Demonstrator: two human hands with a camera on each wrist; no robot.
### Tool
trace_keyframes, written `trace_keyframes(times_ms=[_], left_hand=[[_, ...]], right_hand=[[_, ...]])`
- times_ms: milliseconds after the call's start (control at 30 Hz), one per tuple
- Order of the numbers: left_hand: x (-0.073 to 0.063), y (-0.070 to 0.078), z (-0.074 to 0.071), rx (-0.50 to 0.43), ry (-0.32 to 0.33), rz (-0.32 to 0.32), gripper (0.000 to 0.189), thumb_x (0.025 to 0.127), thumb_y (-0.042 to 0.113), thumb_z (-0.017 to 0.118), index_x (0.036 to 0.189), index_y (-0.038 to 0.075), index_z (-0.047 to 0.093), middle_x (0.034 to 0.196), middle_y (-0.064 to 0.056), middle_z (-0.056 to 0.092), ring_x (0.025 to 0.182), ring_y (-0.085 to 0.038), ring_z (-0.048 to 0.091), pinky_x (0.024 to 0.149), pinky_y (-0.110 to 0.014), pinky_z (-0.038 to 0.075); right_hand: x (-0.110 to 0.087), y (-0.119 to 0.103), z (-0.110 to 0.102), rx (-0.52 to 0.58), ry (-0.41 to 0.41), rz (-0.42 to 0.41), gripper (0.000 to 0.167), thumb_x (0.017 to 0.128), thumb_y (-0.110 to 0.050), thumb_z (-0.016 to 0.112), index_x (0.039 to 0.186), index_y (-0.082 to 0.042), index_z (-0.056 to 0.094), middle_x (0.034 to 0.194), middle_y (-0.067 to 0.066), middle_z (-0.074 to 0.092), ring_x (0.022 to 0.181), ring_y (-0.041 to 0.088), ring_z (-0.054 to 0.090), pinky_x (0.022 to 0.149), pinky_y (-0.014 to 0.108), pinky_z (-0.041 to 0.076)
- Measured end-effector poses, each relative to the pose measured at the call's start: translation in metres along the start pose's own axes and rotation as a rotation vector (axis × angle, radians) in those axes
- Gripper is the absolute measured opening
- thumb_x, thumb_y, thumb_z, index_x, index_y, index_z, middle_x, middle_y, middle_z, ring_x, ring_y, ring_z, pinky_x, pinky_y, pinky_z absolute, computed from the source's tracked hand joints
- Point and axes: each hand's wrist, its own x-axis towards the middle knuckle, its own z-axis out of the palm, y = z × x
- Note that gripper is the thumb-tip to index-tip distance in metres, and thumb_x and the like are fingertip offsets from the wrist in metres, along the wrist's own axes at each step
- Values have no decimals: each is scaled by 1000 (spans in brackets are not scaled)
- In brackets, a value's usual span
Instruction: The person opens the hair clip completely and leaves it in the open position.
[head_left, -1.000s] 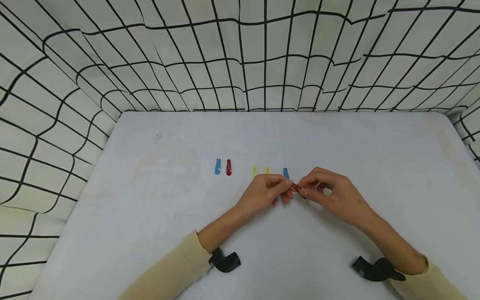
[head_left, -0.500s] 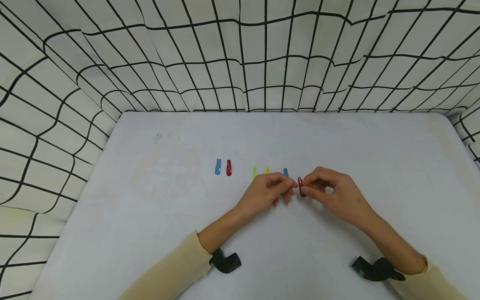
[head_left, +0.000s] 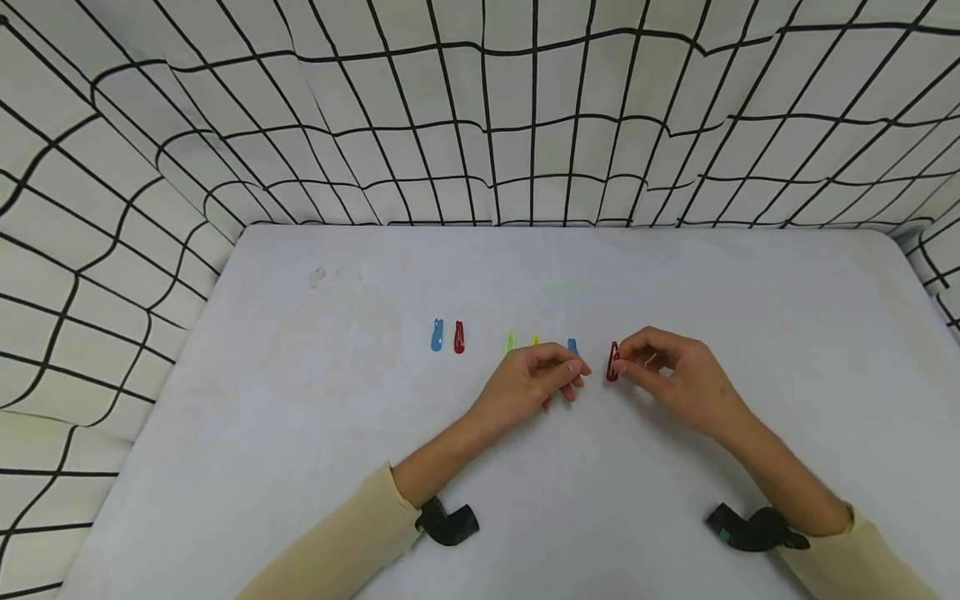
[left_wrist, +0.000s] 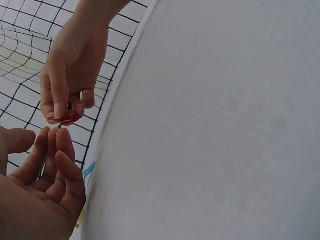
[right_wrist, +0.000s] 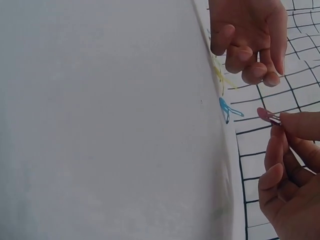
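Between thumb and fingertips my right hand (head_left: 678, 379) pinches a dark red snap hair clip (head_left: 612, 363), held roughly upright above the table. The right wrist view shows this hair clip (right_wrist: 265, 115) with its slot and narrow prongs. My left hand (head_left: 525, 385) is just to the left, fingers loosely bent and nothing in them, its tips a short gap from the clip. Behind the left hand, a lime hair clip (head_left: 510, 339), a yellow hair clip (head_left: 535, 339) and a blue hair clip (head_left: 572, 344) are partly hidden. In the right wrist view the blue hair clip (right_wrist: 229, 109) has its parts splayed apart.
Left of the hands, a light blue hair clip (head_left: 437, 336) and a red hair clip (head_left: 459, 337) lie side by side on the white table (head_left: 337, 417). A white wall with a black grid (head_left: 510, 117) rises along the table's far edge.
The left fingers have let go of the dark red hair clip. My right hand has carried it slightly right and away from me, turning it from slanted to upright. The left hand has barely moved.
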Motion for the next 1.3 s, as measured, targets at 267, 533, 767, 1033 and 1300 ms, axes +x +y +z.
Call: trace_keyframes(times_ms=[267, 533, 767, 1033, 1300], left_hand=[[1, -1, -2, 58, 2, 18, 18, 104, 25, 63, 110, 13, 76, 98, -12, 75, 83, -23, 70, 64, -23, 48], [-1, 0, -3, 73, -7, 19, 19, 105, 24, 62, 111, 13, 76, 101, -13, 75, 86, -25, 70, 65, -22, 48], [-1, -3, -6, 85, -8, 30, 19, 105, 23, 62, 111, 13, 76, 100, -11, 76, 83, -20, 69, 65, -22, 49], [-2, -1, -9, 88, -12, 31, 22, 104, 24, 62, 114, 9, 75, 101, -14, 76, 85, -22, 69, 66, -23, 49], [-2, 0, -10, 82, -13, 25, 22, 104, 25, 62, 113, 10, 75, 101, -15, 76, 87, -24, 70, 66, -22, 48]], right_hand=[[8, 5, -2, -51, -32, 49, 6, 94, -12, 77, 98, -16, 74, 88, -3, 73, 83, 6, 61, 76, 19, 51], [14, 8, -3, -105, -83, 123, 5, 96, -12, 75, 101, -13, 74, 90, 0, 75, 85, 9, 63, 76, 22, 52], [18, 9, -2, -100, -89, 118, 8, 95, -14, 77, 102, -11, 75, 92, 2, 75, 86, 12, 63, 76, 22, 51], [22, 9, -3, -95, -137, 142, 9, 96, -15, 76, 104, -10, 76, 90, 3, 74, 85, 15, 63, 75, 21, 50], [26, 8, -5, -116, -194, 182, 5, 96, -10, 73, 101, -9, 75, 89, 4, 71, 84, 17, 62, 75, 24, 48]])
